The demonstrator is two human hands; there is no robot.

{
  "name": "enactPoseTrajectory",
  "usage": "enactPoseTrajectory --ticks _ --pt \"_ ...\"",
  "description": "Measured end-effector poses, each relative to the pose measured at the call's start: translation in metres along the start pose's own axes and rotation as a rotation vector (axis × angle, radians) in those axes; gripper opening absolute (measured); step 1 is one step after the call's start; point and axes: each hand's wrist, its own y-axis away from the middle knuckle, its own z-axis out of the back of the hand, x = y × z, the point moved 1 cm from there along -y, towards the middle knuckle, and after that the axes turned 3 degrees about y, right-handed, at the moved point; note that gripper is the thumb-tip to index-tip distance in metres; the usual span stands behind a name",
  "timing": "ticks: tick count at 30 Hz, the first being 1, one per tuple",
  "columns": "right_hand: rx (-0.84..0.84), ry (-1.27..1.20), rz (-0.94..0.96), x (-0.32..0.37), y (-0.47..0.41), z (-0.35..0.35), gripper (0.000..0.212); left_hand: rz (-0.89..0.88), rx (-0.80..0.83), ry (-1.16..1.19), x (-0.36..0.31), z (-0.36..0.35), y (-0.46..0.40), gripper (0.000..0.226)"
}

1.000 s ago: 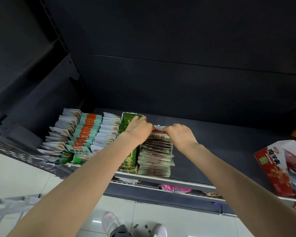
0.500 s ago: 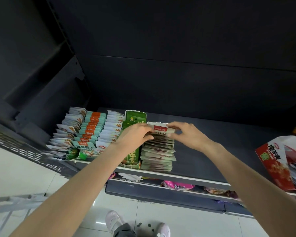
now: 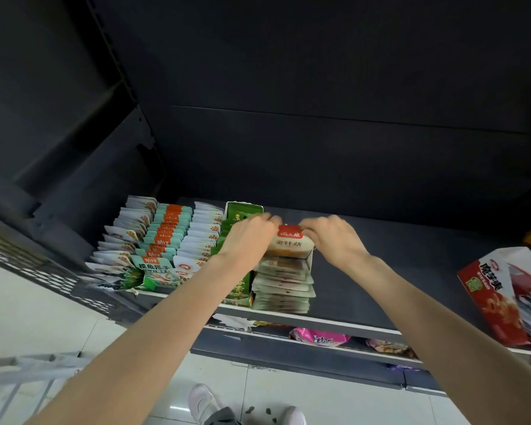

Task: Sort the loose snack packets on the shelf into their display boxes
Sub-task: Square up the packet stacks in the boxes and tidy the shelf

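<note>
Both hands meet over a row of pale snack packets [image 3: 284, 279] standing in a low display box on the dark shelf [image 3: 396, 271]. My left hand [image 3: 249, 240] and my right hand [image 3: 331, 237] pinch the two top corners of one packet [image 3: 289, 242], white with a red label, held upright at the back of that row. A green display box [image 3: 238, 286] stands just left of the row, partly hidden by my left wrist. Further left, rows of teal-and-orange and white packets [image 3: 163, 240] fill more boxes.
A red display box [image 3: 491, 299] with loose packets lies tilted at the shelf's right end. The lower shelf holds a pink packet [image 3: 318, 337] and others. A metal ladder [image 3: 28, 372] stands at the lower left; my shoes are on the tiled floor.
The packet has turned from lying flat across the stack to standing upright. Both hands have closed in on its top corners.
</note>
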Motion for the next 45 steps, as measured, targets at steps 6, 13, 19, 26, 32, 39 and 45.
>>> enactPoseTrajectory --ticks 6,13,19,26,32,39,45 --pt "0.010 -0.085 0.016 0.001 -0.004 -0.012 0.046 0.016 -0.089 0.090 0.001 -0.001 0.005 0.067" --pt "-0.052 0.141 0.085 -0.005 0.011 -0.032 0.084 -0.116 0.030 -0.002 0.005 -0.024 0.014 0.084" --pt "-0.187 0.264 0.146 -0.001 0.016 -0.037 0.091 -0.141 -0.010 -0.095 -0.001 -0.028 0.013 0.070" --pt "-0.219 0.140 0.024 0.007 0.003 -0.039 0.030 -0.067 -0.110 -0.096 0.000 -0.025 -0.001 0.045" --pt "-0.002 0.275 0.068 0.001 -0.007 -0.034 0.051 -0.350 -0.350 0.005 0.005 -0.041 0.003 0.035" --pt "0.052 0.100 0.079 -0.010 -0.019 -0.044 0.036 -0.281 -0.010 0.026 0.018 -0.038 0.020 0.055" --pt "0.057 0.172 0.076 -0.003 -0.014 -0.044 0.032 -0.246 0.113 -0.103 0.006 -0.041 0.014 0.038"
